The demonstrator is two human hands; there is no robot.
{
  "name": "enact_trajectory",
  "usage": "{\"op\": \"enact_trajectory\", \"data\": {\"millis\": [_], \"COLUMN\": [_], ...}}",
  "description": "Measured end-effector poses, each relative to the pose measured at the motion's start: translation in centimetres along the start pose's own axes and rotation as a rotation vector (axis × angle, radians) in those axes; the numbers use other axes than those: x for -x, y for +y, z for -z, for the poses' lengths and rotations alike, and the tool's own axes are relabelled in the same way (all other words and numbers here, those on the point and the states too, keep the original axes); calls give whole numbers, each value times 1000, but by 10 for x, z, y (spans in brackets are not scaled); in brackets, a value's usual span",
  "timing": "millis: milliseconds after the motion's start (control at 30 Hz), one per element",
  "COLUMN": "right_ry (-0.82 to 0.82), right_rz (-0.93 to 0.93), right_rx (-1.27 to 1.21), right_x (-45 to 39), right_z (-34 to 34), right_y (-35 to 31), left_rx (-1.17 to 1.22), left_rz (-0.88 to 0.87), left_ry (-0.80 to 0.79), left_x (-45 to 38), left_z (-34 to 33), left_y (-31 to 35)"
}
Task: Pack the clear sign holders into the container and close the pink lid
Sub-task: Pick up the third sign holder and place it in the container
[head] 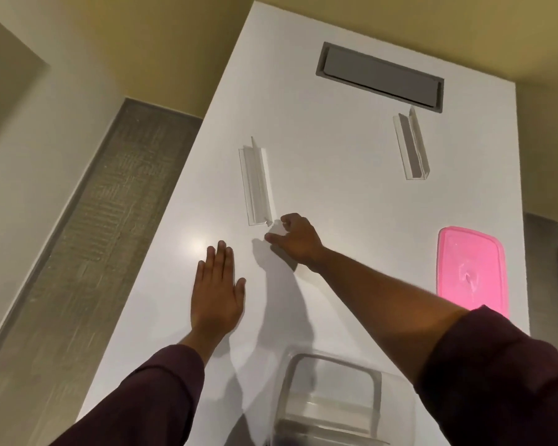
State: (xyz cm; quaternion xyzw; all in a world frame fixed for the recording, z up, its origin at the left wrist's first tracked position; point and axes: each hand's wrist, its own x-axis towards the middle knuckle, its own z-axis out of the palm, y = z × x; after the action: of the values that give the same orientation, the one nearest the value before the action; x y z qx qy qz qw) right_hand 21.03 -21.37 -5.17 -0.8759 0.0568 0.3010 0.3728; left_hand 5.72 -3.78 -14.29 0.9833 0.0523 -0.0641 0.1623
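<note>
Two clear sign holders lie on the white table (335, 188). The near one (255, 185) lies left of centre; the far one (411, 146) lies at the back right. My right hand (295, 236) reaches to the near end of the near holder, fingers apart, fingertips right beside its corner, nothing gripped. My left hand (218, 291) rests flat on the table, fingers spread, below and left of that holder. The clear container (332, 397) stands open at the front edge. The pink lid (471, 272) lies flat at the right, apart from the container.
A grey cable-port flap (380, 77) is set into the table's far end. The table's left edge runs diagonally above grey carpet (103, 220). Beige floor lies beyond the table.
</note>
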Motion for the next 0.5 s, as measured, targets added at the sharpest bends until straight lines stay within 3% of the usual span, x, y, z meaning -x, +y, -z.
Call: {"op": "enact_trajectory", "data": {"millis": [333,500], "right_ry": [162,224], "right_rz": [16,-27], "right_rx": [269,146], "right_x": [-52,-42], "right_z": [-16,-3], "right_y": [-38,-33], "left_rx": [1,-12], "left_rz": [39,31], "left_ry": [18,20], "left_x": [-1,-1], "left_z": [-5,-4], "left_y": [-1,-1]}}
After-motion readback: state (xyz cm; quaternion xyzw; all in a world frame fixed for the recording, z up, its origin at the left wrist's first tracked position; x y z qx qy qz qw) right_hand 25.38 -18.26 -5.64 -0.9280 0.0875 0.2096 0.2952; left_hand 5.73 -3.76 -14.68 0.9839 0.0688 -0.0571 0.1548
